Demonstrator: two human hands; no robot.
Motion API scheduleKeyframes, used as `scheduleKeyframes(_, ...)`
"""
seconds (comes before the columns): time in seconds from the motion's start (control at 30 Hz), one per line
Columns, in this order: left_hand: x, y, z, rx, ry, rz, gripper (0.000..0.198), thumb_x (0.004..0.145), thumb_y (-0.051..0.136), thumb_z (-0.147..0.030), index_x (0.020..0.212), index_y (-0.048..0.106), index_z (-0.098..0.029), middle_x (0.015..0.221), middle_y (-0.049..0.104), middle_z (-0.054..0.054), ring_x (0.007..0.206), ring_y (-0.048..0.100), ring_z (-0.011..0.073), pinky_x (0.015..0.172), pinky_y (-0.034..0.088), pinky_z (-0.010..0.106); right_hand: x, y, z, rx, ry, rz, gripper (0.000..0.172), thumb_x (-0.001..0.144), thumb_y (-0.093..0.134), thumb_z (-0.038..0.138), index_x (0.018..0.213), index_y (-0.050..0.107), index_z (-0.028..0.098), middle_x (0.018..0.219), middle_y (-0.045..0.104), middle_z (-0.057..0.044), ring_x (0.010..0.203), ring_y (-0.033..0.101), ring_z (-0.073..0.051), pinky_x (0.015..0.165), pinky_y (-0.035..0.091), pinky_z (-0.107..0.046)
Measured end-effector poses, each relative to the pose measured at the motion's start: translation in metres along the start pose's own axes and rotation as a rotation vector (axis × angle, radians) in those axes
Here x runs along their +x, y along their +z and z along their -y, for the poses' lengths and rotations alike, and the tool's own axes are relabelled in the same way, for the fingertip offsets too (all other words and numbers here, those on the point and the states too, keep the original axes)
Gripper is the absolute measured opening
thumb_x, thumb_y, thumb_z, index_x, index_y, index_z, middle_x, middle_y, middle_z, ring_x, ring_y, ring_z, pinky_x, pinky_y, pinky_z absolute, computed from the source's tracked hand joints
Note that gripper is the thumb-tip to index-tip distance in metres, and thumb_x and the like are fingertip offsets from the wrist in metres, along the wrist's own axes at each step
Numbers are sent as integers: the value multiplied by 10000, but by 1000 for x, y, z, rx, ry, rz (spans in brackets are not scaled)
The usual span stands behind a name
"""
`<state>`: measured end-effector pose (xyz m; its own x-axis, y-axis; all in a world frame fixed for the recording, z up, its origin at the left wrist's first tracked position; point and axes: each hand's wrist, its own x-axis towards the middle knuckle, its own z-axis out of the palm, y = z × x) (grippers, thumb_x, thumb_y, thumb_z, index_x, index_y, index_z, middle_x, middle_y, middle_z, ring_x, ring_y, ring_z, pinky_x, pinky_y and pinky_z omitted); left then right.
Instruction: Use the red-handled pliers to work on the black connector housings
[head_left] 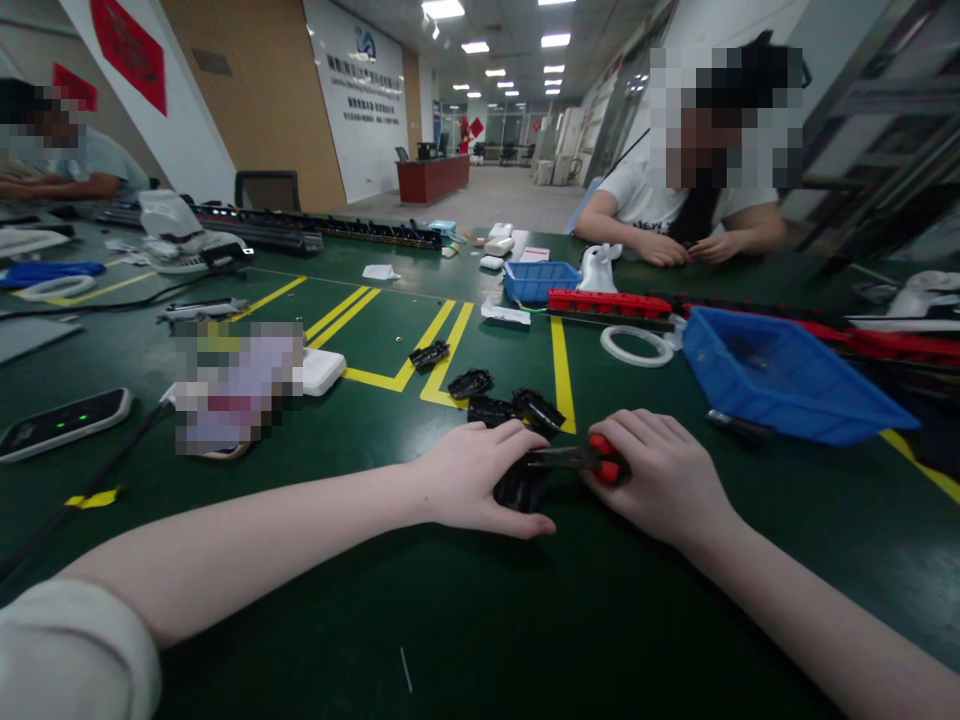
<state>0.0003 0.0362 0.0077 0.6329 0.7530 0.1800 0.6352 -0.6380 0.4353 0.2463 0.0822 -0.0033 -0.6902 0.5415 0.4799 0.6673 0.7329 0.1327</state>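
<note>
My left hand [484, 475] curls around a black plastic part [520, 487] low over the green table, its thumb stretched along the near side. In my right hand [660, 475] is a pair of pliers [562, 458] with red handles; the fingers wrap the grips. The metal jaws point left and reach the black part, though I cannot tell whether they bite on it. Just beyond my left hand lie several similar black parts, among them one nearby [538, 408] and another farther off [429, 354].
A blue bin [795, 380] stands at the right, a smaller blue basket [541, 280] farther back. A roll of white tape [636, 346] lies between. Left are a phone [244, 390], a white box [322, 371] and a cable [112, 470]. Across the table sits a person [690, 200].
</note>
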Motion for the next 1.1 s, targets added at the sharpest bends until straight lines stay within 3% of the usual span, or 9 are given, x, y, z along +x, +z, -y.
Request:
scheduleKeyframes(0.1, -1, -2, -3, -45, -33, 0, 681, 798, 666, -574, 1317, 442, -194, 1228, 610, 90, 973, 646, 266, 839, 497, 391, 0, 0, -1, 45, 21, -17, 144, 789, 615, 278, 875, 604, 163, 857, 650, -84, 805, 595, -247, 724, 444, -367)
scheduleKeyframes(0.3, 1, -2, 1, -137, -47, 22, 623, 778, 671, -576, 1220, 488, -177, 1049, 658, 83, 861, 655, 250, 703, 488, 341, -2, 2, -4, 123, 61, -63, 179, 795, 617, 295, 922, 606, 169, 877, 671, -91, 825, 625, -256, 733, 472, -382)
scheduleKeyframes(0.73, -1, -13, -9, -300, -130, 60, 531, 789, 697, -476, 1196, 515, -188, 1026, 650, 54, 844, 621, 217, 649, 432, 289, -4, 0, -2, 186, 71, -82, 190, 811, 626, 341, 912, 594, 184, 899, 685, -100, 856, 648, -261, 744, 494, -380)
scheduleKeyframes(1.1, 1, -2, 4, -297, -105, 79, 607, 727, 736, -548, 1182, 535, -201, 1018, 651, 56, 810, 611, 211, 642, 440, 288, -3, -1, -2, 177, 71, -65, 176, 789, 637, 305, 909, 599, 182, 905, 689, -94, 866, 647, -255, 755, 493, -375)
